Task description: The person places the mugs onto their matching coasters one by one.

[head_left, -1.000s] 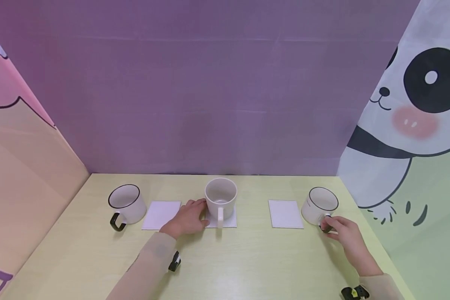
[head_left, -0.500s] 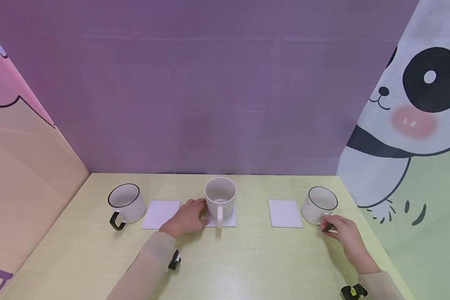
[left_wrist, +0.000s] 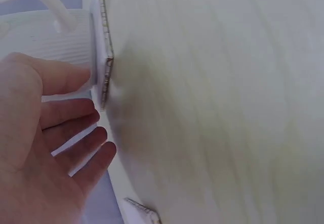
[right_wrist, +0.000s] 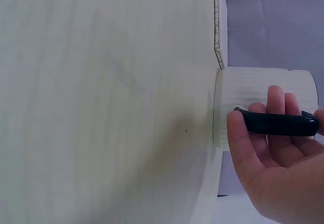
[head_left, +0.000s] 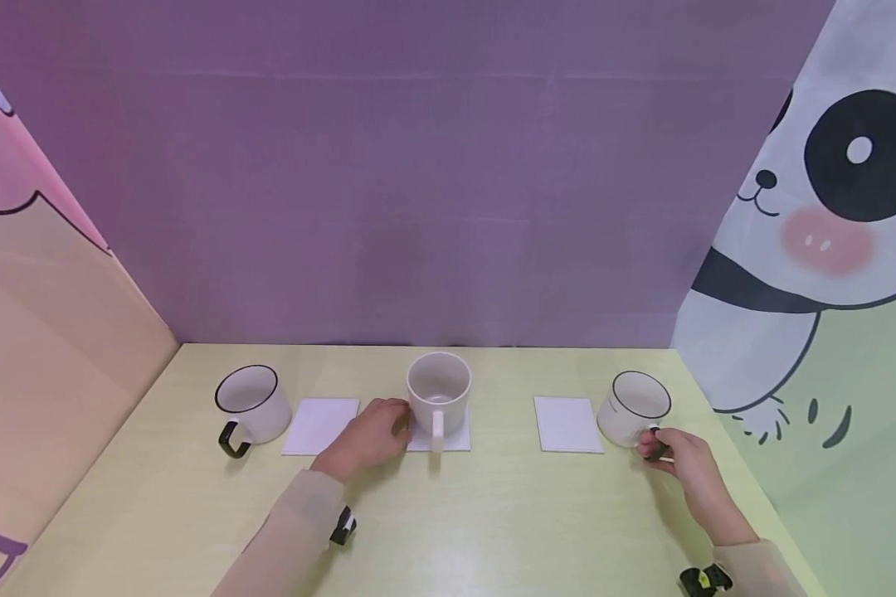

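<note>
In the head view a plain white mug (head_left: pixel 438 394) stands upright on the middle white coaster (head_left: pixel 460 441), its handle facing me. Just left of it is my left hand (head_left: pixel 367 438), fingers loosely bent; the left wrist view shows nothing gripped, with the thumb close to the mug's base and coaster edge. Whether it touches them I cannot tell. At the right, my right hand (head_left: pixel 690 473) grips the black handle (right_wrist: pixel 277 124) of a black-rimmed white mug (head_left: pixel 627 419). That mug sits on the table right beside the right coaster (head_left: pixel 568 425).
A second black-rimmed mug (head_left: pixel 263 414) stands on the table at the left, its black handle toward me. Between it and my left hand lies another white coaster (head_left: pixel 318 421). A purple cloth backdrop (head_left: pixel 433 182) rises behind the table (head_left: pixel 508 514).
My left hand has drawn back slightly to the left from the plain white mug, its fingers more bent. The right hand keeps its grip on the handle, and the mugs look almost unmoved.
</note>
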`<state>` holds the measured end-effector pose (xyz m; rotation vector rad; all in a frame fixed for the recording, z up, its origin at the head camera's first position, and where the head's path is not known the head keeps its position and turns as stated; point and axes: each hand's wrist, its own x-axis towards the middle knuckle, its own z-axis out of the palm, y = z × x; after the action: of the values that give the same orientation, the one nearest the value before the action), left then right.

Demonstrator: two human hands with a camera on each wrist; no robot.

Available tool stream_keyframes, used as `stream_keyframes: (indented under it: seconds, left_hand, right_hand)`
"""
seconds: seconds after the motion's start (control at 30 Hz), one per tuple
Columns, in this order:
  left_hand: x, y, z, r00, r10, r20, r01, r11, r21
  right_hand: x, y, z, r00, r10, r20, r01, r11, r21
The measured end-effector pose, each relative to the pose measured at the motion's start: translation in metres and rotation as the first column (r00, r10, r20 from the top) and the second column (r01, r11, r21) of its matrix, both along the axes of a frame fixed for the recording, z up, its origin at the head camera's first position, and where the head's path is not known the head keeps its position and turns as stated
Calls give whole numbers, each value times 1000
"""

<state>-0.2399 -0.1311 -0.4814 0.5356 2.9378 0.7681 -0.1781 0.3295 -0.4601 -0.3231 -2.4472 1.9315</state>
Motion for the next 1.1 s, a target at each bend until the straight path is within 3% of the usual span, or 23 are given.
stream_keyframes:
  seconds: [0.23,0.43,0.67,0.83,0.97,1.1]
  left_hand:
    - [6,-4,13,993,113,-23,-112,993,40]
    - [9,-6,28,979,173,-107,-167,984,63]
    - [15,-5,45,939,239,-247,-205,966,156]
    - [20,0,54,909,262,-326,-193,954,228]
    - [22,7,55,860,274,-430,-140,938,317]
    - [22,18,56,775,265,-573,-15,915,403]
  right_hand:
    - [0,1,-1,1000,8,5,-8,1000,1]
    - [-2,2,-1,1000,6,4,-6,1000,-5]
    - [-3,0,0,1000,3,6,-3,1000,-6]
    - [-4,-1,1,1000,-9,18,9,1000,6]
    - [-3,-1,1,1000,-16,25,16,1000,9]
    - [-1,-2,1,999,-23,31,22,1000,15]
